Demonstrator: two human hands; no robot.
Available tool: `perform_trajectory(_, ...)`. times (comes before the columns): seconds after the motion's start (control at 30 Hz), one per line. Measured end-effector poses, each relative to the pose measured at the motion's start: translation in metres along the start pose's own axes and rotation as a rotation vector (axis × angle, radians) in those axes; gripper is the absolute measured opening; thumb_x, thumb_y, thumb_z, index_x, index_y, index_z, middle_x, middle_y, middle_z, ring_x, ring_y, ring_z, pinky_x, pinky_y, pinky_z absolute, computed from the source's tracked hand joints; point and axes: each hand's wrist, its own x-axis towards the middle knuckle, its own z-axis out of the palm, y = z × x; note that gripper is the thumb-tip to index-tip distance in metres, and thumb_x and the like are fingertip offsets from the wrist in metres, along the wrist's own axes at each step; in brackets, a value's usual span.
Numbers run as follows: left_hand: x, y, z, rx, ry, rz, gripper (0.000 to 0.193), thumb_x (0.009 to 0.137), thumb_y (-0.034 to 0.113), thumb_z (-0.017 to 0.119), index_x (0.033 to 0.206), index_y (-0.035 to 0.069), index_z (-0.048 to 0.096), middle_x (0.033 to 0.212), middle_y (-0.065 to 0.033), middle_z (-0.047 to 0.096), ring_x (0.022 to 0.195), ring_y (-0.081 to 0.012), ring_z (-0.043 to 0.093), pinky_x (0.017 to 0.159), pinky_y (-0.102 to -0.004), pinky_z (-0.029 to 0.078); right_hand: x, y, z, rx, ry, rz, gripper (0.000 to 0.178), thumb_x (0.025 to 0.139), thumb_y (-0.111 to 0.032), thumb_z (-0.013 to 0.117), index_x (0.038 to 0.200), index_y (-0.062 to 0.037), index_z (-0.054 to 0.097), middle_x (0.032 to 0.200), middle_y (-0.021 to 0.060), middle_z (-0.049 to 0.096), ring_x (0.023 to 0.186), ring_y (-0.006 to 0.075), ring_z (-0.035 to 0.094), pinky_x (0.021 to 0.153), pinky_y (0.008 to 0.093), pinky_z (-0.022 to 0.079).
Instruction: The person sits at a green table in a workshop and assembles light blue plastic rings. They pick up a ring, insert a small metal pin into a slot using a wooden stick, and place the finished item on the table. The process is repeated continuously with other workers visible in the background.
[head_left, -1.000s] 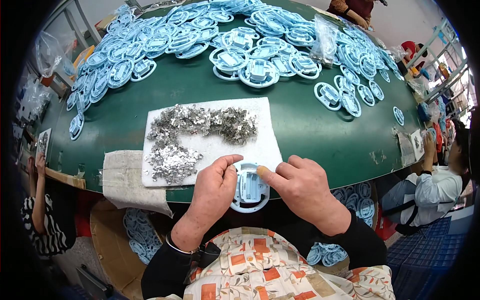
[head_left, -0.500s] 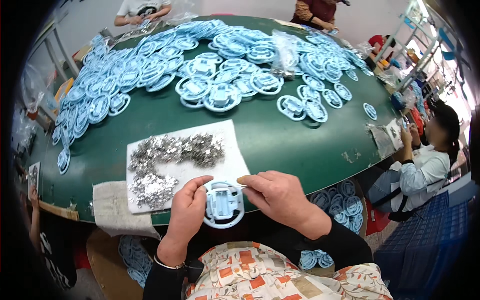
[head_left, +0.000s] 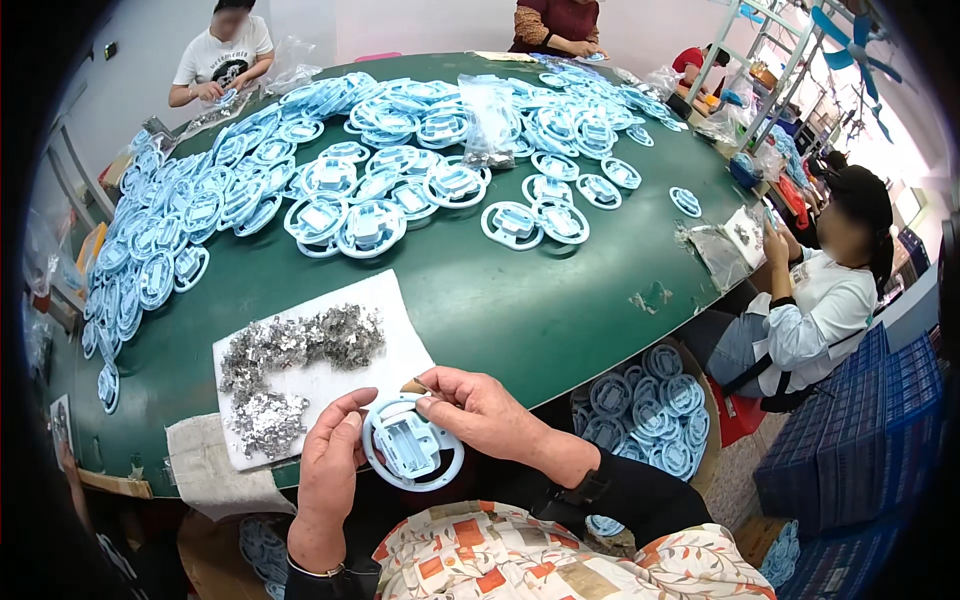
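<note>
In front of my apron I hold a round light-blue plastic part (head_left: 412,445), a ring with a box-like compartment across its middle. The fingers of my left hand (head_left: 333,455) are closed on its left rim. My right hand (head_left: 478,412) pinches its upper right rim with thumb and forefinger; a small brownish bit shows at the fingertips, too small to name. Just beyond my hands, a white board (head_left: 385,325) carries a heap of small silvery metal pieces (head_left: 270,365).
Piles of similar blue parts (head_left: 215,195) cover the far side of the green table (head_left: 470,300). A clear bag (head_left: 488,120) lies among them. A grey cloth (head_left: 222,465) hangs over the near edge. A box of blue parts (head_left: 655,410) stands below right. A co-worker (head_left: 835,260) sits at right.
The view has swung, so the table's things sit further left. The blue part is now tilted, and my right fingertips, earlier pinched just beyond its upper right, rest on its rim.
</note>
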Motion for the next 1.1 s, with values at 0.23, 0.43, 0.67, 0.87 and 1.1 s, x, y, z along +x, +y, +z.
perform_trajectory(0.23,0.001,0.009,0.001,0.098,-0.055,-0.087,0.039,0.105,0.011,0.043,0.139,-0.003,0.057,0.109,-0.0068,0.070,0.095,-0.0101,0.068,0.084,-0.0267,0.057,-0.002,-0.005,0.002,-0.011,0.042,-0.002,0.023,0.105,-0.011,0.055,0.121,0.0034,0.063,0.100,0.0004,0.068,0.088,0.0039,0.060,0.078,0.0222,0.051)
perform_trajectory(0.43,-0.004,0.016,-0.004,0.268,-0.158,-0.034,0.040,0.106,0.013,0.045,0.142,-0.003,0.055,0.123,-0.0104,0.067,0.103,-0.0115,0.065,0.088,-0.0276,0.056,-0.003,-0.011,0.001,-0.101,0.032,0.010,0.026,0.105,-0.014,0.056,0.122,0.0028,0.064,0.103,0.0036,0.070,0.089,0.0055,0.065,0.077,0.0235,0.054)
perform_trajectory(0.67,-0.006,0.018,0.001,0.268,-0.169,0.027,0.041,0.103,0.006,0.052,0.142,-0.002,0.056,0.125,-0.0107,0.066,0.106,-0.0115,0.062,0.089,-0.0289,0.053,0.000,-0.008,0.006,-0.094,0.009,0.030,0.024,0.105,-0.014,0.056,0.121,0.0032,0.063,0.101,0.0015,0.069,0.086,0.0035,0.061,0.074,0.0224,0.052)
perform_trajectory(0.87,0.002,0.024,0.006,0.925,-0.236,0.262,0.050,0.092,0.002,0.054,0.142,-0.005,0.053,0.118,-0.0203,0.068,0.101,-0.0270,0.068,0.089,-0.0358,0.054,0.000,-0.003,0.010,-0.107,0.045,0.001,0.021,0.105,-0.015,0.056,0.113,0.0031,0.065,0.094,0.0001,0.067,0.082,0.0041,0.058,0.072,0.0241,0.050)
perform_trajectory(1.1,0.003,0.010,0.012,0.959,-0.037,0.387,0.046,0.093,0.010,0.042,0.135,-0.006,0.053,0.115,-0.0251,0.065,0.104,-0.0339,0.066,0.096,-0.0393,0.051,0.017,0.001,0.004,0.009,-0.019,-0.021,0.032,0.110,-0.026,0.049,0.119,0.0012,0.064,0.092,-0.0027,0.064,0.077,0.0022,0.056,0.067,0.0209,0.048)
